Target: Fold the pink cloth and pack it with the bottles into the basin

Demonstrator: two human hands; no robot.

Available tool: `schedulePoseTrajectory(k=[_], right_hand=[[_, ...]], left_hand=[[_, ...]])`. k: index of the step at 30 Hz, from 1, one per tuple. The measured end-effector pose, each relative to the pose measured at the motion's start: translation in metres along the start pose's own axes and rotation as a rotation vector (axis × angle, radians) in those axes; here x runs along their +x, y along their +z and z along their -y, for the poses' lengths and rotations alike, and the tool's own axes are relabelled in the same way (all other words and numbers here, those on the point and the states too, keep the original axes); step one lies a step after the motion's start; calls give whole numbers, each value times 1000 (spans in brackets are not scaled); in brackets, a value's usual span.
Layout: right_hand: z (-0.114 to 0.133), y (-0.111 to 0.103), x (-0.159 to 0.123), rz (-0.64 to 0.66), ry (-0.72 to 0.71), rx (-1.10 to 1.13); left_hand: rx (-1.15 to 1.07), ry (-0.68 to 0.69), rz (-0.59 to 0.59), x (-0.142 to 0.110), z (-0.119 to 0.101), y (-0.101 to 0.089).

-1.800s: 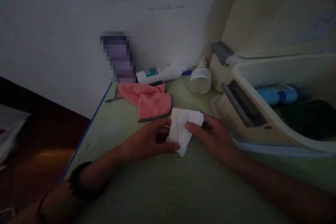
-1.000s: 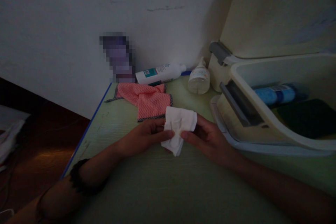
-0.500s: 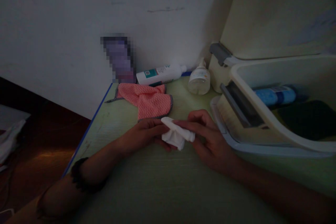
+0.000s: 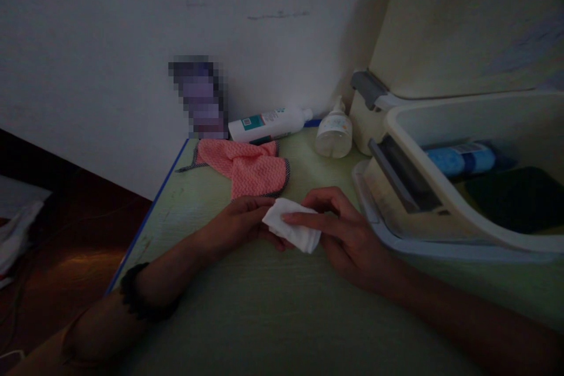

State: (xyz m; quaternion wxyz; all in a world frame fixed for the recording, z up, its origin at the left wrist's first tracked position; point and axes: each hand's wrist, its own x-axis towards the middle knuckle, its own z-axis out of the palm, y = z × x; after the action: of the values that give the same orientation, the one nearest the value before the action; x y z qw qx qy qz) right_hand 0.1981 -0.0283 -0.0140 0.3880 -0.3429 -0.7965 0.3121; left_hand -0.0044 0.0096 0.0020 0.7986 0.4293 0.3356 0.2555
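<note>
One folded white tissue [image 4: 299, 238] is held between two bare hands over a green tabletop [image 4: 247, 317]. The left hand [image 4: 240, 220] grips its left edge, fingers closed on it; the right hand [image 4: 352, 235] holds the other end, index finger laid across the top. Just beyond lies one crumpled pink cloth [image 4: 258, 170] with a dark checked edge. Two bottles sit near the wall: a white bottle [image 4: 268, 126] on its side and an upright clear bottle [image 4: 333, 136]. At right, one open bin [image 4: 524, 242] contains two visible items: a blue bottle [image 4: 462, 158] and a dark object [image 4: 520, 200] (too dim to identify).
</note>
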Motion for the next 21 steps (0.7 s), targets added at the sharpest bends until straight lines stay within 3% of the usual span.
schedulePoseTrajectory(k=[10, 14, 19, 21], right_hand=[[-1, -1, 1, -16, 30, 78], [-6, -1, 2, -10, 87, 126], [-12, -1, 3, -64, 249, 474], [-9, -1, 4, -54, 306, 474]], left_hand=[[-57, -37, 95, 2, 2, -5], [4, 6, 41, 2, 1, -2], [199, 97, -104, 2, 3, 2], [319, 141, -157, 2, 3, 3]])
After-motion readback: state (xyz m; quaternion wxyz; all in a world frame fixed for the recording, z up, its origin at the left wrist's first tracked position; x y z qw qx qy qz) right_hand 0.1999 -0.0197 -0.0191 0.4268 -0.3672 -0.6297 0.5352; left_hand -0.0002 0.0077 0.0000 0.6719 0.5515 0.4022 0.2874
